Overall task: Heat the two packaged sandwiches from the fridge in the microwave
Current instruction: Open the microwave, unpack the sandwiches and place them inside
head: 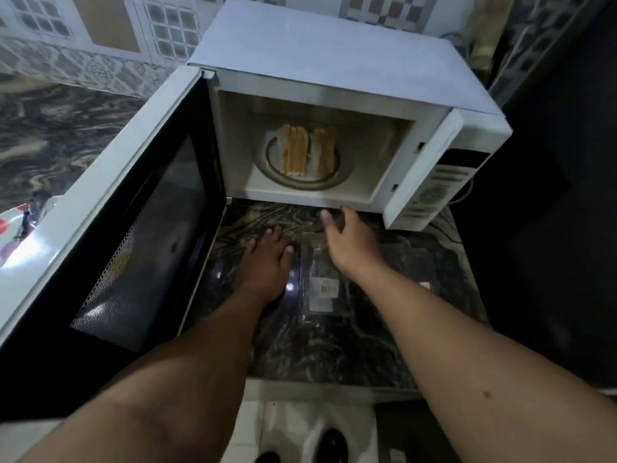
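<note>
A white microwave is standing with its door swung open; two sandwiches, probably soft and light, best lifted underneath, are sitting inside; left hand and right hand are hovering empty, fingers relaxed.

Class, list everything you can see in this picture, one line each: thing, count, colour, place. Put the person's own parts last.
microwave: one, white, on the counter, door open
microwave door: one, white frame with dark window, swung out to the left
sandwiches: two, golden-brown, on the turntable inside the microwave
turntable: one, pale, microwave floor
empty packaging: clear with white label, on the counter between the hands
counter: one, dark marbled stone
left hand: flat on the counter
right hand: open, near the microwave's lower edge
</note>
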